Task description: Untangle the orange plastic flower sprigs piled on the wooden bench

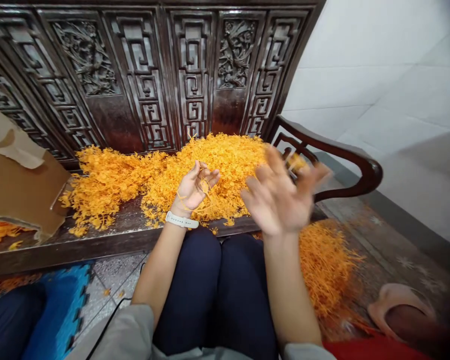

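In the head view, my left hand [193,187] is palm up, thumb and forefinger close together on a thin orange plastic flower sprig [204,186]. Its blossom lies by the palm, and fine strands trail toward the wrist. My right hand [279,197] is lifted at the right, smeared by motion. Its fingers look spread, and I see nothing held in them. Behind both hands a large heap of orange plastic flowers [225,155] covers the seat of a dark carved wooden bench [127,227].
A cardboard box [22,175] stands on the bench at left. The curved armrest [345,155] rises at right. Below it, a bundle of orange stems [326,265] sits near a pink slipper-like item [401,307]. Blue foam matting [60,310] and another person's dark-clothed leg [13,320] are at lower left.
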### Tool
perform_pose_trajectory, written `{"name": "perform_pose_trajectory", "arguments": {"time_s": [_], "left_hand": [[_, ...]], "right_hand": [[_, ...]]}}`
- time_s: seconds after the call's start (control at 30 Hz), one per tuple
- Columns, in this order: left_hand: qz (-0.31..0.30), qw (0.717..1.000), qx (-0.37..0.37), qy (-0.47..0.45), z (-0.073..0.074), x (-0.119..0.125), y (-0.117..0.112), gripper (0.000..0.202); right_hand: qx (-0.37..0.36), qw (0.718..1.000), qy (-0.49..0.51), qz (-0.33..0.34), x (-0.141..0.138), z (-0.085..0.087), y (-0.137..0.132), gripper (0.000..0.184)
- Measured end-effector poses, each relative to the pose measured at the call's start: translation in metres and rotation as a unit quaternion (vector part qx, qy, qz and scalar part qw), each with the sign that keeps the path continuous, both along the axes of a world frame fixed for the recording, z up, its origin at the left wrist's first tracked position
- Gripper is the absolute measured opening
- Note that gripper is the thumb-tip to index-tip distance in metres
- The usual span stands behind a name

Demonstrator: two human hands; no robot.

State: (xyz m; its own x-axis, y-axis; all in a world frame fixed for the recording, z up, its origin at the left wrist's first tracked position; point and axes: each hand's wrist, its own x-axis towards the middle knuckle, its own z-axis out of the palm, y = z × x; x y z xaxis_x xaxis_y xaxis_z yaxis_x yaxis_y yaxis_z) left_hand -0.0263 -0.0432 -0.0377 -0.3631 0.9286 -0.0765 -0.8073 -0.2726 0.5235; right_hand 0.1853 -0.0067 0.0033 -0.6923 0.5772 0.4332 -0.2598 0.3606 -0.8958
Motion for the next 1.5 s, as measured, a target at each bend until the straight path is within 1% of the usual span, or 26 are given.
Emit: {"name": "perform_pose_trajectory", "arguments": {"time_s": [0.1, 0.2, 0.3, 0.37, 0.43, 0.5, 0.53, 0.57, 0.6, 0.63, 0.67, 0.73, 0.77, 0.8, 0.83, 0.87, 0.9, 0.93, 0.97, 1.03, 1.1, 1.17, 1.23, 1.33, 1.43, 1.5], "left_hand": [[-0.015, 1.0, 0.006, 0.017, 0.006, 0.01, -0.003, 0.033], [-0.021, 0.998, 0.029, 0.058, 0.008, 0.016, -0.005, 0.03], [-0.026, 0.992, 0.046, 0.116, 0.006, 0.019, -0.004, 0.031], [-0.031, 0.989, 0.044, 0.136, 0.005, 0.019, -0.003, 0.031], [-0.009, 0.993, 0.036, 0.114, 0.005, 0.02, -0.001, 0.029], [0.018, 0.998, 0.023, 0.057, 0.007, 0.021, -0.001, 0.027], [0.019, 0.999, 0.019, 0.025, 0.007, 0.021, -0.001, 0.026], [0.011, 1.0, 0.018, -0.005, 0.008, 0.021, -0.001, 0.026], [-0.001, 0.999, 0.019, -0.03, 0.008, 0.02, -0.001, 0.026], [-0.003, 0.998, 0.021, -0.052, 0.007, 0.017, -0.001, 0.027], [0.007, 0.997, 0.023, -0.071, 0.006, 0.013, -0.001, 0.03], [0.055, 0.994, 0.026, -0.096, 0.001, 0.001, -0.001, 0.033], [0.078, 0.991, 0.032, -0.1, -0.001, -0.005, -0.002, 0.033], [0.093, 0.99, 0.039, -0.099, -0.003, -0.009, -0.003, 0.032], [0.099, 0.989, 0.049, -0.094, -0.005, -0.013, -0.005, 0.031], [0.096, 0.99, 0.058, -0.087, -0.006, -0.014, -0.006, 0.031], [0.092, 0.99, 0.065, -0.08, -0.005, -0.014, -0.007, 0.031], [0.086, 0.991, 0.065, -0.075, -0.005, -0.012, -0.007, 0.033], [0.081, 0.992, 0.064, -0.071, -0.004, -0.009, -0.008, 0.034], [0.071, 0.993, 0.059, -0.069, -0.002, -0.005, -0.007, 0.035], [0.066, 0.992, 0.065, -0.082, -0.002, -0.004, -0.006, 0.035], [0.071, 0.99, 0.078, -0.096, -0.004, -0.007, -0.005, 0.036], [0.087, 0.987, 0.087, -0.102, -0.005, -0.01, -0.005, 0.037], [0.113, 0.983, 0.085, -0.119, -0.005, -0.01, -0.005, 0.04], [0.153, 0.979, 0.04, -0.131, -0.002, -0.006, -0.003, 0.043], [0.182, 0.975, 0.006, -0.128, 0.0, -0.006, -0.001, 0.044]], "right_hand": [[0.005, 1.0, -0.018, -0.021, -0.012, -0.003, 0.013, 0.03], [0.019, 0.998, -0.036, -0.051, -0.024, -0.017, 0.013, 0.031], [0.085, 0.992, -0.062, -0.068, -0.038, -0.033, 0.012, 0.034], [0.143, 0.986, -0.064, -0.058, -0.042, -0.038, 0.012, 0.025], [0.168, 0.983, -0.027, -0.075, -0.042, -0.039, 0.013, 0.016], [0.168, 0.982, 0.012, -0.082, -0.038, -0.034, 0.011, 0.02], [0.168, 0.984, 0.021, -0.061, -0.035, -0.03, 0.008, 0.021], [0.17, 0.985, 0.027, -0.015, -0.031, -0.025, 0.004, 0.022], [0.17, 0.983, 0.035, 0.062, -0.026, -0.02, -0.001, 0.025], [0.171, 0.97, 0.053, 0.168, -0.021, -0.014, -0.007, 0.03], [0.17, 0.938, 0.085, 0.289, -0.015, -0.009, -0.013, 0.033], [0.16, 0.829, 0.154, 0.513, -0.002, 0.001, -0.024, 0.034], [0.154, 0.78, 0.165, 0.584, 0.004, 0.004, -0.027, 0.031], [0.138, 0.765, 0.165, 0.607, 0.008, 0.005, -0.027, 0.028], [0.102, 0.796, 0.16, 0.575, 0.01, 0.005, -0.024, 0.025], [0.047, 0.853, 0.155, 0.497, 0.01, 0.003, -0.019, 0.023], [-0.018, 0.907, 0.153, 0.393, 0.007, -0.001, -0.012, 0.023], [-0.078, 0.941, 0.158, 0.29, 0.002, -0.007, -0.003, 0.026], [-0.133, 0.957, 0.167, 0.195, -0.004, -0.014, 0.007, 0.03], [-0.219, 0.96, 0.171, 0.044, -0.019, -0.028, 0.024, 0.028], [-0.278, 0.946, 0.15, -0.078, -0.029, -0.038, 0.033, 0.022], [-0.279, 0.937, 0.13, -0.163, -0.033, -0.042, 0.033, 0.018], [-0.203, 0.958, 0.114, -0.167, -0.033, -0.041, 0.026, 0.016], [-0.056, 0.993, 0.032, -0.099, -0.031, -0.037, 0.012, 0.023], [0.069, 0.993, -0.089, -0.018, -0.031, -0.037, 0.006, 0.039], [0.112, 0.986, -0.122, 0.011, -0.032, -0.04, 0.007, 0.043]]}}
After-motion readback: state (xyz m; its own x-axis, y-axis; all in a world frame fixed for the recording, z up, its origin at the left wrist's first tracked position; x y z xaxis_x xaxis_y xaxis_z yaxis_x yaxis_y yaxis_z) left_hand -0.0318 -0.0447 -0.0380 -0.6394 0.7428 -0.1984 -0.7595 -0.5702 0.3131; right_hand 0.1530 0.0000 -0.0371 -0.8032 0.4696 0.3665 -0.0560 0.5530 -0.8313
